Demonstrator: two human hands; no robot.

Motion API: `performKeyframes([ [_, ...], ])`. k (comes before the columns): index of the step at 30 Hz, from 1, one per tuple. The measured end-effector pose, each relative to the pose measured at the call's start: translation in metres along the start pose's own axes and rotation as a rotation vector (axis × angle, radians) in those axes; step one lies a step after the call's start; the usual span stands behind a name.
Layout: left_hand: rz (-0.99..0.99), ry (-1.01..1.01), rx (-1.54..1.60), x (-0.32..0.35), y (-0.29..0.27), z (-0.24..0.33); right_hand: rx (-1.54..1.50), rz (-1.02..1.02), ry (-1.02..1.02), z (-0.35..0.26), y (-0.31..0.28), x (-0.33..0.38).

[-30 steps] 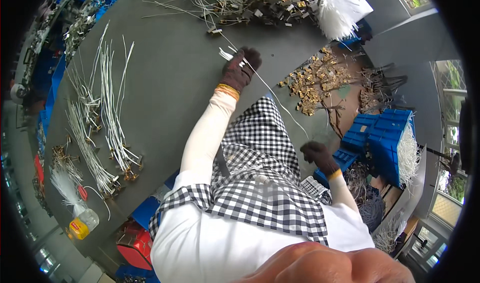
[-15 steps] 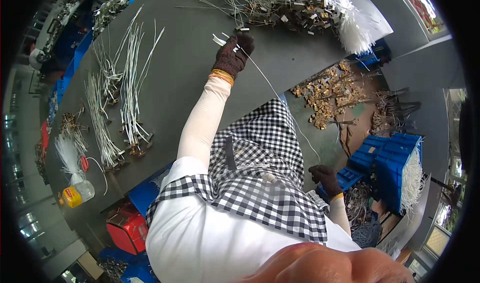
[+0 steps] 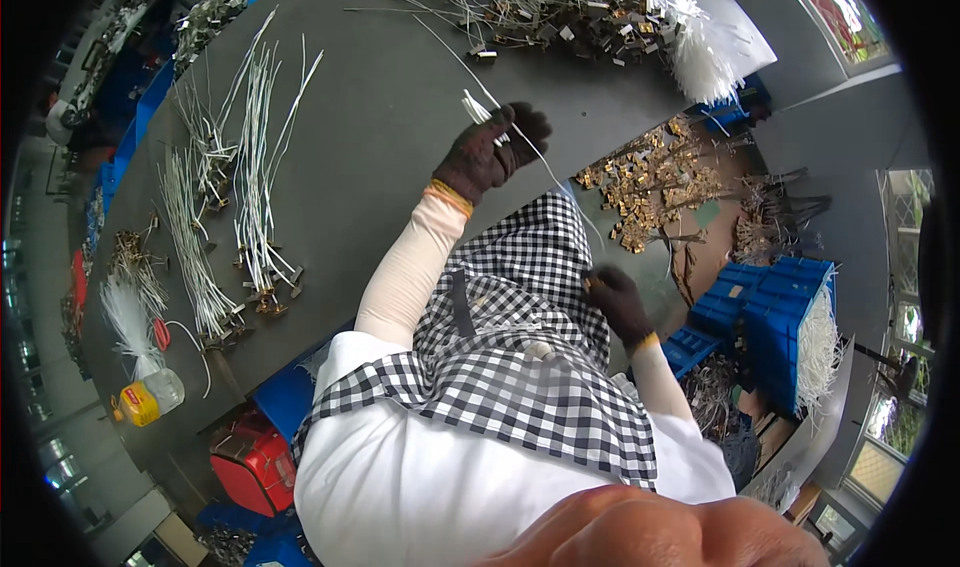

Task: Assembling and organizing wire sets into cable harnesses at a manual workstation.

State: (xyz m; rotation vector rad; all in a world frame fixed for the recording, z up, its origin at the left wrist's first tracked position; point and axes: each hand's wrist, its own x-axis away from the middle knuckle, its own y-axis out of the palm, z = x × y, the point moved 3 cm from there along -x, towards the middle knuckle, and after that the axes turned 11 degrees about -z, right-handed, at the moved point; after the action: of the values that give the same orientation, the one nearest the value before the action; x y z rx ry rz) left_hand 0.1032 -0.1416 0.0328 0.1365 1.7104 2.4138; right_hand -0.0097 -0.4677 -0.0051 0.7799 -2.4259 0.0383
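Note:
My left hand (image 3: 495,152), in a dark knitted glove, is raised over the grey table. Its fingers are closed around a small bunch of short white strips (image 3: 476,107). A long thin white wire (image 3: 548,170) passes across this hand, one end pointing up over the table and the other curving down toward my right side. Lower right, my right hand (image 3: 620,305), also gloved, is beside the checked apron (image 3: 500,337) with its fingers bent together. The wire's lower end fades out close to those fingertips; whether they grip it is too small to see.
Bundles of white wires with metal ends (image 3: 262,187) lie on the table's left, near a yellow-labelled bottle (image 3: 150,397). A heap of wired parts (image 3: 590,22) covers the far edge. Brass-coloured parts (image 3: 650,187) and blue crates (image 3: 765,307) are at right.
My left hand has come nearer and slightly right with the white strips. My right hand has moved up and left, toward the apron. More wire now sticks out beyond my left hand.

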Motion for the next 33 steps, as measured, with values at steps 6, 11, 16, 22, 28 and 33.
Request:
performKeyframes([
  [6,-0.020,-0.047,-0.237,0.041,0.010,-0.013,-0.091,-0.135,-0.236,-0.092,0.089,-0.077],
  [11,-0.091,-0.161,-0.655,0.063,0.015,0.020,-0.154,-0.259,-0.276,-0.108,0.132,-0.095],
  [16,-0.142,-0.405,-1.030,0.071,0.021,0.023,-0.232,-0.256,-0.241,-0.115,0.132,-0.100],
  [22,0.006,0.012,-0.405,0.058,0.001,0.023,-0.113,-0.249,-0.188,-0.115,0.125,-0.110],
  [28,-0.068,-0.217,-0.777,0.056,-0.003,0.027,-0.256,-0.207,-0.201,-0.127,0.130,-0.121],
  [33,0.104,0.028,-0.371,0.041,-0.008,0.054,-0.192,-0.260,-0.176,-0.110,0.118,-0.142],
])
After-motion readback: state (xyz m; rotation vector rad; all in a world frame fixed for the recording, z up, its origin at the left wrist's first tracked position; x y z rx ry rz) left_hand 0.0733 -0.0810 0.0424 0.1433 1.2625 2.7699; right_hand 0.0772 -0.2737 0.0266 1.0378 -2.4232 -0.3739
